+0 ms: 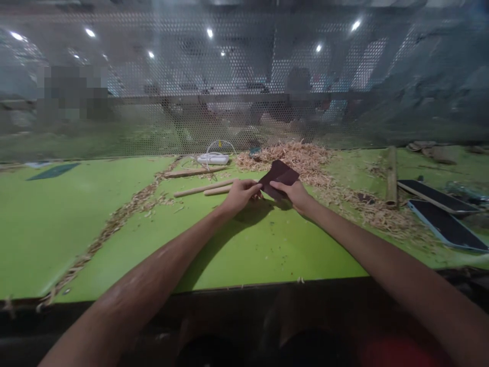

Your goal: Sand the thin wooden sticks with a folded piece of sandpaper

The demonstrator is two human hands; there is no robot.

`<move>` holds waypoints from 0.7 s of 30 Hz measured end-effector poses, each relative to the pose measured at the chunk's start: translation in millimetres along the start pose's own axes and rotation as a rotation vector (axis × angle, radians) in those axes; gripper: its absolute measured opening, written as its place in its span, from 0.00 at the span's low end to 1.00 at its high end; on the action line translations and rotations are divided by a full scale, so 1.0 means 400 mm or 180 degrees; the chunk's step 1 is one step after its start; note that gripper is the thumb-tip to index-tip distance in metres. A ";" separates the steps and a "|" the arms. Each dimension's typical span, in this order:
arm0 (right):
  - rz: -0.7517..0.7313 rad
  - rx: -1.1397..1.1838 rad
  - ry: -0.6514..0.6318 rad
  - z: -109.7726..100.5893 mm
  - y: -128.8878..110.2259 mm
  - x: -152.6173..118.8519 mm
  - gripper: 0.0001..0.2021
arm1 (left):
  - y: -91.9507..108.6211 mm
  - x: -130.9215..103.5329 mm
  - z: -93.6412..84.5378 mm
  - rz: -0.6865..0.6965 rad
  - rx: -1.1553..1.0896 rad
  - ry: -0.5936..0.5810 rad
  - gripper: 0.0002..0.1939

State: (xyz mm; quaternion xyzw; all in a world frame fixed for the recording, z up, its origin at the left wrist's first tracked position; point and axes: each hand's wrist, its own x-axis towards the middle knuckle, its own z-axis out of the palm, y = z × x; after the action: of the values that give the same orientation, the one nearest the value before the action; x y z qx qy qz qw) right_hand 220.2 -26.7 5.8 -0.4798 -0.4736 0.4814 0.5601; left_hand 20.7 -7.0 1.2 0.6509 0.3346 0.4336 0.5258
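Note:
A dark brown piece of sandpaper (281, 174), bent and uneven at its edges, is held above the green table (244, 250). My right hand (296, 193) is closed on its lower right part, thumb on top. My left hand (243, 193) is closed in a pinch at its left corner. Just beyond and left of my left hand lie two slim, pale wooden sticks (198, 188), side by side; their right ends pass behind that hand. The undersides of my fingers are hidden.
Curly wood shavings (294, 155) are heaped behind my hands and trail right. A white power strip (213, 159) with a cable stands at the back near a flat wooden strip (196, 172). Two phones (446, 224) and a bamboo piece (392, 178) lie right. Perforated mesh (229, 117) borders the back.

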 end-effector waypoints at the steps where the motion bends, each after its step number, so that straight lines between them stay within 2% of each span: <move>1: -0.0019 0.0010 -0.0050 -0.005 -0.001 0.002 0.09 | -0.001 0.003 -0.001 -0.0012 -0.0033 0.0100 0.15; 5: -0.0032 -0.0111 -0.0294 -0.041 -0.013 0.022 0.08 | -0.003 0.014 -0.013 0.0053 0.0101 0.0285 0.14; 9: -0.0236 -0.0080 -0.0162 -0.085 -0.033 0.048 0.09 | -0.009 0.019 -0.032 0.0241 0.0698 0.0162 0.17; 11: -0.0187 -0.0201 -0.0290 -0.098 -0.039 0.050 0.11 | -0.012 0.021 -0.039 0.0302 0.0893 0.0081 0.18; 15: 0.0063 -0.0527 -0.0725 -0.093 -0.032 0.035 0.12 | -0.017 0.022 -0.044 0.0498 0.0980 -0.0019 0.17; 17: 0.0184 -0.0532 -0.0691 -0.083 -0.025 0.027 0.13 | -0.018 0.022 -0.041 0.0578 0.0821 -0.0010 0.15; 21: 0.0233 -0.0401 -0.0496 -0.072 -0.017 0.028 0.14 | -0.014 0.023 -0.031 0.0536 0.0464 0.0088 0.19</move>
State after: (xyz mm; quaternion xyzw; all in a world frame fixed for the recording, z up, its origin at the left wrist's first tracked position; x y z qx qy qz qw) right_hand 250.1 -18.5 10.8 -0.4921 -0.5272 0.5067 0.4724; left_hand 13.4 7.4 -1.6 0.7071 0.3166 0.4597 0.4342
